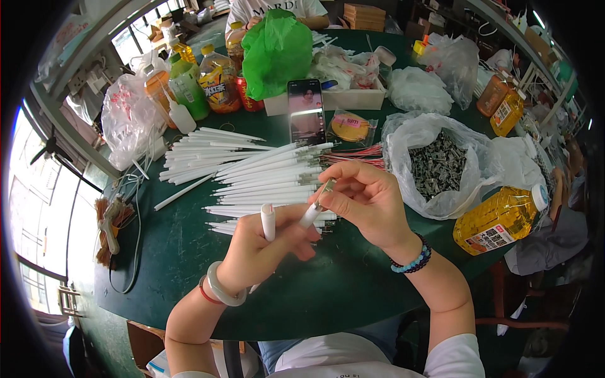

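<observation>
My left hand (258, 252) is closed round slim white tubes. One white tube (268, 222) stands up between its fingers, and a second tube (310, 215) points up toward my right hand (368, 201). The thumb and index finger of that hand pinch a small metal piece (329, 185) at this second tube's end. Whether the piece is inside the tube or only against it, I cannot tell. Beyond my hands lies a heap of similar white tubes (252, 183), several with metal ends at the right. Red and white wires (359, 154) show behind my right hand.
An open plastic bag (403, 189) of small dark metal parts (438, 165) sits on the right of the green table (353, 283). Beside it lies a bottle of yellow liquid (501, 220). A phone (306, 113) stands behind the tubes; drink bottles (217, 82) and another person (277, 9) are farther back.
</observation>
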A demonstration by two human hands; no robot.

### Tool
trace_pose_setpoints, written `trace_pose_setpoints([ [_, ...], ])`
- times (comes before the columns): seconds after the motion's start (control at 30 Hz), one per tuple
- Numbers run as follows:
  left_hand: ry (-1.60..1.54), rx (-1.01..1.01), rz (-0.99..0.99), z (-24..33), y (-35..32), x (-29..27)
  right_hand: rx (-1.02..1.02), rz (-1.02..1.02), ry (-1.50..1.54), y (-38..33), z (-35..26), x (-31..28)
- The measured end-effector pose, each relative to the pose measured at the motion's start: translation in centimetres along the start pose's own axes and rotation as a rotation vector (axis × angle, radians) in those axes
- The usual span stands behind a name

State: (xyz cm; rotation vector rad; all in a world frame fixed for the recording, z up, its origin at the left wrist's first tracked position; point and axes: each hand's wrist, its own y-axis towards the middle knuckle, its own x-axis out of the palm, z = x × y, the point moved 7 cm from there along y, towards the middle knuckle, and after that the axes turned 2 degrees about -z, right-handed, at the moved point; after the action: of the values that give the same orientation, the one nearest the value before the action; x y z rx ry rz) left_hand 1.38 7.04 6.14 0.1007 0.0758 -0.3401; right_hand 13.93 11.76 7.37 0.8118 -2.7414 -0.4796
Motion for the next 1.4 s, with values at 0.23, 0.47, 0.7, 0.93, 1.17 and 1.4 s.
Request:
trace_pose_setpoints([
  [0.23,0.010,0.003,-0.017,0.2,-0.1,0.1,-0.021,0.081,-0.034,-0.3,-0.3,0.1],
  [0.47,-0.006,0.013,-0.039,0.2,-0.1,0.2,0.012,0.098,0.003,-0.3,-0.4,0.1],
  [0.7,0.102,0.050,-0.021,1.0,-0.2,0.1,-0.056,0.073,-0.077,-0.5,-0.9,0.3],
  [0.93,0.022,0.032,0.044,0.6,-0.2,-0.1,-0.085,0.124,-0.048,-0.5,-0.7,0.4],
  [1.17,0.081,0.067,0.063,0.6,-0.2,-0.2,-0.197,0.181,-0.002,-0.5,-1.0,0.0],
  [1.4,-0.013,0.020,0.092,0.4,-0.1,-0.5,-0.122,0.161,-0.023,-0.5,-1.8,-0.4],
])
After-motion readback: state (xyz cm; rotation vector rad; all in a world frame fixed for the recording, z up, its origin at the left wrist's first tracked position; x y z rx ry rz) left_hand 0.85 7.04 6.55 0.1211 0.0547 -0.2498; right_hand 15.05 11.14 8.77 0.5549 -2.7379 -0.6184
